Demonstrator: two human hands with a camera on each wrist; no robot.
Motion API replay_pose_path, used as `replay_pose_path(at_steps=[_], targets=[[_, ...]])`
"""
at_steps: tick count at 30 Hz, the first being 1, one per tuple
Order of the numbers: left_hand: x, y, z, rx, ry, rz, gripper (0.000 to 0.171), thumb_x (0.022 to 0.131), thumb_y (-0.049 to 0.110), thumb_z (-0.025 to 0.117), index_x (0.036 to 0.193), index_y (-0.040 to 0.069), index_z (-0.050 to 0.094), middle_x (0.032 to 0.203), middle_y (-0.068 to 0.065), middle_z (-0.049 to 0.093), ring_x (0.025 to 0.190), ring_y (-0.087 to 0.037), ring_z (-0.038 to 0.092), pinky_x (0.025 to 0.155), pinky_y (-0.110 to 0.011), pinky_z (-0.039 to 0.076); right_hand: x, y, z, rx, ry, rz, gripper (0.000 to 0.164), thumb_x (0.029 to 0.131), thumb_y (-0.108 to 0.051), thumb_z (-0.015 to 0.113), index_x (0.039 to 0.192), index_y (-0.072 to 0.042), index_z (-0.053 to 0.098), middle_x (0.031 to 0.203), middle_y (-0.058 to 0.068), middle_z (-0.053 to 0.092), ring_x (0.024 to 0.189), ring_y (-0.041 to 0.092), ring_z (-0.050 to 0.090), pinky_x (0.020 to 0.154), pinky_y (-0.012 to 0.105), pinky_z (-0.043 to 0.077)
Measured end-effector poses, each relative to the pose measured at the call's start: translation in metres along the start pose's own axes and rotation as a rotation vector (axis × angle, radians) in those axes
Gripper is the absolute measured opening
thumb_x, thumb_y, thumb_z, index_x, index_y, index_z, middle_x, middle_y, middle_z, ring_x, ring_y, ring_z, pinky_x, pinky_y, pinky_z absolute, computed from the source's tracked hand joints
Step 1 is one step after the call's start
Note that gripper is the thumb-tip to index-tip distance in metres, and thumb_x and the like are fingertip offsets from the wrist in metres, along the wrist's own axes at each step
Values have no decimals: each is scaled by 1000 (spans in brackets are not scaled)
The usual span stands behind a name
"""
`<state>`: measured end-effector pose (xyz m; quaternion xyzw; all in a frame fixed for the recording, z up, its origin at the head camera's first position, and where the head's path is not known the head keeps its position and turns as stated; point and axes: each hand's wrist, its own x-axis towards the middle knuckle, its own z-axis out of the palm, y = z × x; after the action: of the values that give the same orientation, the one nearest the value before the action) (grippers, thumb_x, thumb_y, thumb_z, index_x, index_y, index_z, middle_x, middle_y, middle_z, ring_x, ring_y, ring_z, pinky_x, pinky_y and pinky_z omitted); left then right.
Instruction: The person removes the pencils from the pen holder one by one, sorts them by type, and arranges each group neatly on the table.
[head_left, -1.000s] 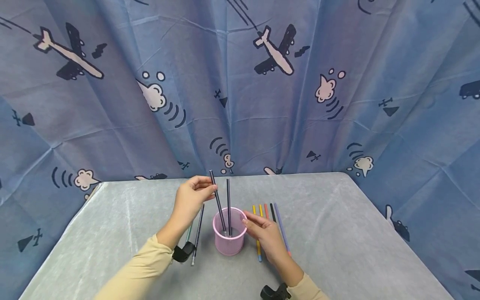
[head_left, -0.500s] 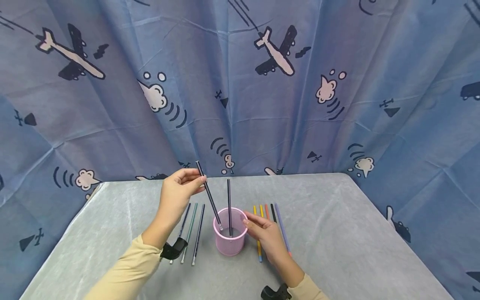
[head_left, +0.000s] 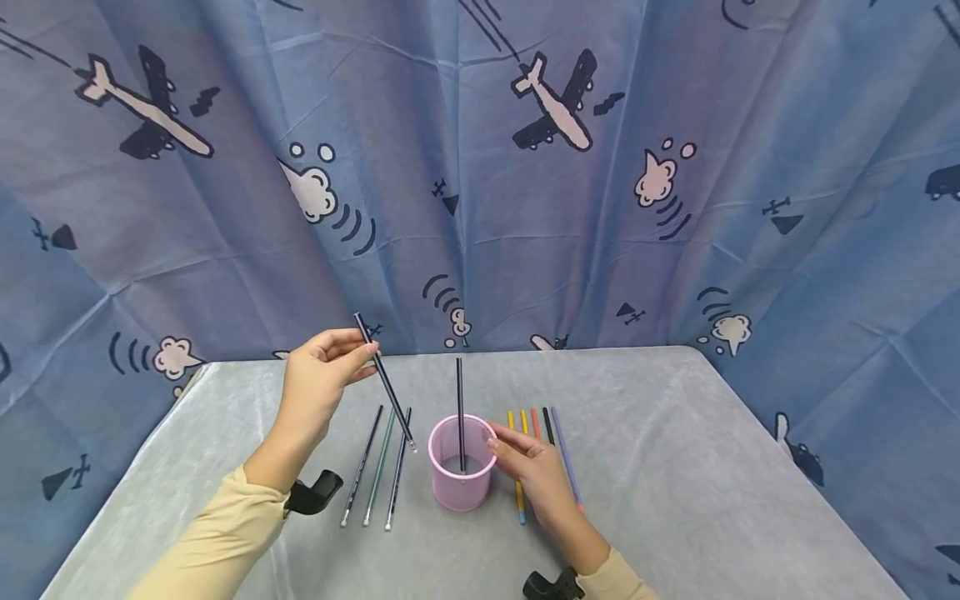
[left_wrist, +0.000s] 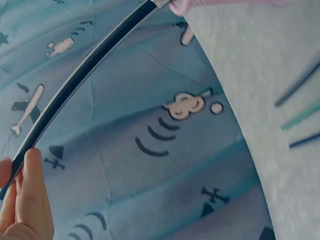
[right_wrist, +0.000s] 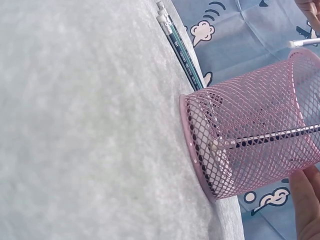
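My left hand point(head_left: 318, 379) pinches a dark pencil point(head_left: 389, 385) near its upper end, with the white eraser end slanting down to the right. That end hangs left of the pink mesh pencil cup point(head_left: 461, 492) and overlaps a pencil on the table in the head view. One dark pencil point(head_left: 460, 400) stands in the cup, eraser end at the bottom, as the right wrist view shows. With thumb and fingers at the rim, my right hand point(head_left: 534, 471) holds the cup from its right side. The left wrist view shows thumb and fingertips point(left_wrist: 33, 162) on the held pencil.
Left of the cup lie a dark pencil point(head_left: 363, 462), a green pencil point(head_left: 379, 467) and another dark pencil point(head_left: 397, 483), side by side. Several thin coloured sticks, among them a purple one point(head_left: 566, 458), lie behind and beside my right hand. A patterned blue curtain point(head_left: 480, 208) hangs behind the table.
My left hand has moved left and slightly up, drawing the pencil out of the cup. The three pencils on the left now show more fully. My right hand stays at the cup.
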<state>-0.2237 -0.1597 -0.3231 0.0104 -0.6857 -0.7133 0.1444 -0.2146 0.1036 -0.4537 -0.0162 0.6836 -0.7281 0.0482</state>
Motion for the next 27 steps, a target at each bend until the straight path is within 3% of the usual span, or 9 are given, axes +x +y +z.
replay_pose_path(at_steps=[10, 19, 24, 27], targets=[[9, -10, -22, 122, -64, -73, 37, 92, 6, 69, 122, -13, 59, 83, 14, 69, 80, 1, 69, 78, -23, 63, 0, 0, -1, -3, 15, 5, 40, 93, -13, 69, 129, 5, 63, 129, 19, 67, 99, 1, 68, 86, 18, 59], [22, -28, -40, 194, -238, -191, 43, 91, 9, 70, 124, -15, 57, 92, 7, 70, 82, -1, 69, 83, -26, 63, 0, -1, 0, -7, 17, 7, 39, 93, -13, 68, 128, 4, 64, 128, 18, 67, 104, 6, 68, 86, 20, 59], [28, -43, -42, 232, -293, -219, 37, 90, 1, 68, 121, -18, 59, 89, 6, 70, 79, -3, 68, 80, -28, 64, -1, -1, 1, -14, 15, 8, 39, 94, -14, 68, 128, 4, 64, 129, 17, 67, 105, 8, 68, 87, 20, 60], [31, -51, -43, 279, -322, -233, 36, 90, 1, 68, 120, -18, 60, 93, 0, 72, 81, -5, 68, 79, -29, 64, -1, -1, 1, -13, 14, 6, 39, 94, -14, 68, 128, 4, 64, 129, 18, 67, 105, 8, 68, 87, 20, 60]])
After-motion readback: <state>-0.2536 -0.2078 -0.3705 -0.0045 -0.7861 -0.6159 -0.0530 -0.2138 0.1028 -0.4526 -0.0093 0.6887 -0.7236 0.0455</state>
